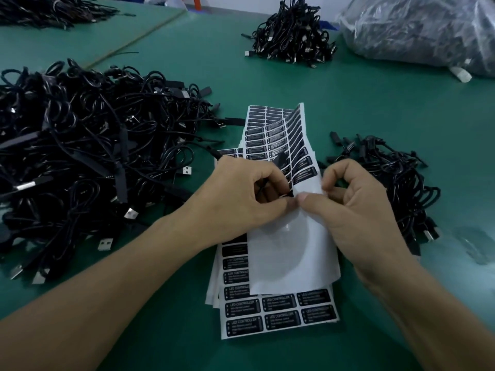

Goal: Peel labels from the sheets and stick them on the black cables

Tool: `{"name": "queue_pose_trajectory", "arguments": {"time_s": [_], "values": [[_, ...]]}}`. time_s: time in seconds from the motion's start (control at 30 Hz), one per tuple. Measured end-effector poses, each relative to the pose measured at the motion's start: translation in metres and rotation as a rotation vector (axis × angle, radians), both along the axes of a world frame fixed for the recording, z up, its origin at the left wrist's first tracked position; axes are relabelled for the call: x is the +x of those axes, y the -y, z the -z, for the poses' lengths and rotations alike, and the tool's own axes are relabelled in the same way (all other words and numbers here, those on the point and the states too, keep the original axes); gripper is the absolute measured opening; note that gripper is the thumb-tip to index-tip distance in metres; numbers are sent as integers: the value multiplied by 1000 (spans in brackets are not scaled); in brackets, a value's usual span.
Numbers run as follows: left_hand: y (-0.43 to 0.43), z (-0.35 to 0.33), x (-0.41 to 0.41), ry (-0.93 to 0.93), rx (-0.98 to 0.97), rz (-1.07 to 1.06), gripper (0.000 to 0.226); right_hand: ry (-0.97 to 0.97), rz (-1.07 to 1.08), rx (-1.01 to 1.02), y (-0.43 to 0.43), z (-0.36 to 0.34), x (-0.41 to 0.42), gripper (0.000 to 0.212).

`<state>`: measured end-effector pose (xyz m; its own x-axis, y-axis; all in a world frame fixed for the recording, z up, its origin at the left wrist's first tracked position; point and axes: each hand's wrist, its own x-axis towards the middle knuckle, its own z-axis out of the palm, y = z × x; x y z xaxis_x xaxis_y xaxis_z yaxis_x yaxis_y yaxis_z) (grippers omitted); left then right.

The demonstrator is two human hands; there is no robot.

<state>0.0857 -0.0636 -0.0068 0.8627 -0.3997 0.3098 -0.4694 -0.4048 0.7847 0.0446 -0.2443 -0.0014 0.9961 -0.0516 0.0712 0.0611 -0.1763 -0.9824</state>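
**Hands.** Your left hand point(241, 194) is curled over the stack of white label sheets point(281, 314). Its thumb and forefinger pinch a small black piece at the edge of the top sheet. Whether that piece is a peeled label or a cable end cannot be told. A thin black cable point(261, 186) loops inside the same palm. Your right hand point(356, 202) pinches the top sheet point(292, 253), a glossy white backing, between thumb and forefinger, just beside the left thumb. Its other fingers are curled in.

**Sheets.** The top sheet is bare over its near half. Its far half carries black rectangular labels point(302, 159) and curls upward. The sheets beneath lie flat on the green table mat point(375, 108). Rows of black labels reading "LED CONTROLLER" show at their near end.

**Cables.**
- A large tangled heap of black USB cables point(80, 145) lies to the left of the sheets and reaches their far left corner.
- A smaller heap of black cables point(396, 188) lies to the right, just beside your right hand.
- A third heap point(292, 33) sits well apart at the far side.
- A fourth heap point(40, 9) sits at the far left corner.
- A clear plastic bag of dark cables point(428, 30) lies at the far right.
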Motion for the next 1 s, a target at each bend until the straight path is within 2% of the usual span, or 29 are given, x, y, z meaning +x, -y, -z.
{"name": "queue_pose_trajectory", "arguments": {"time_s": [0.57,1.0], "values": [[-3,2,3,-24,11,6,9,52,58,-45,-6,4,0,38],[-1,1,1,37,-4,-65,5,119,120,-1,-8,6,1,34]]}}
